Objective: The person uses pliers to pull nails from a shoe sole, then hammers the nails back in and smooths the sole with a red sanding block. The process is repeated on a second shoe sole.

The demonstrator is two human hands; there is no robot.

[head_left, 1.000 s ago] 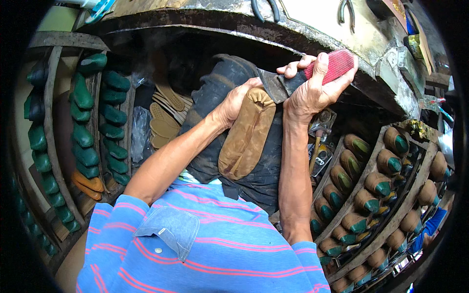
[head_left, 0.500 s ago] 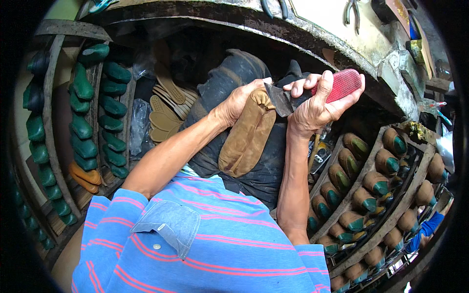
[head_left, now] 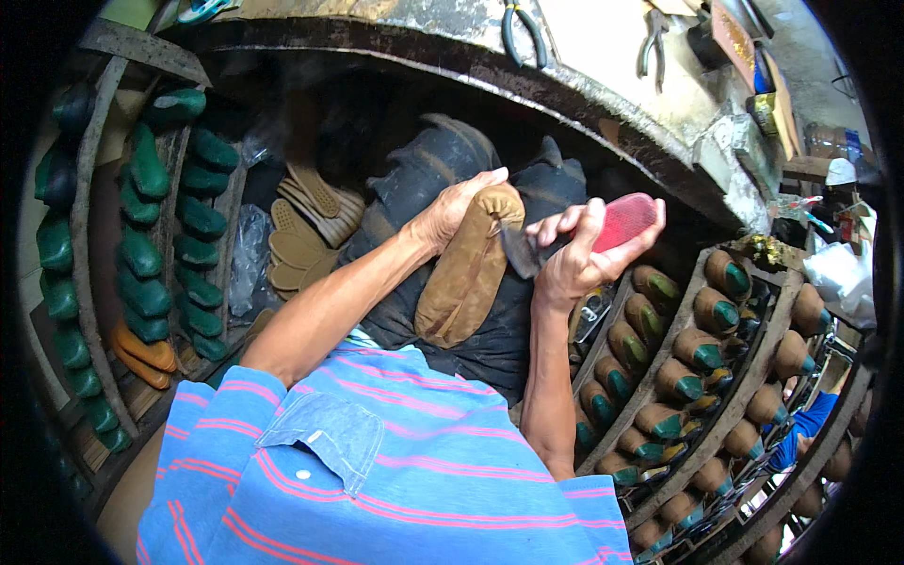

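Observation:
Across my lap lies a brown suede shoe upper, its leather gathered at the far end and a seam running down its length. My left hand is closed around the far left side of it, steadying it against my dark trousers. In my right hand is a tool with a dark flat metal blade and a wide red textured handle. The blade's tip is against or very close to the gathered end; I cannot tell whether it touches.
Racks of green shoe lasts stand at my left, near a stack of tan insoles. More racks with brown-and-green lasted shoes fill the right. A worn workbench curves ahead, bearing pliers and dark-handled pincers.
The blade has dropped lower and sits beside the gathered end instead of across it. My right hand has come slightly left and down. The view has shifted a little.

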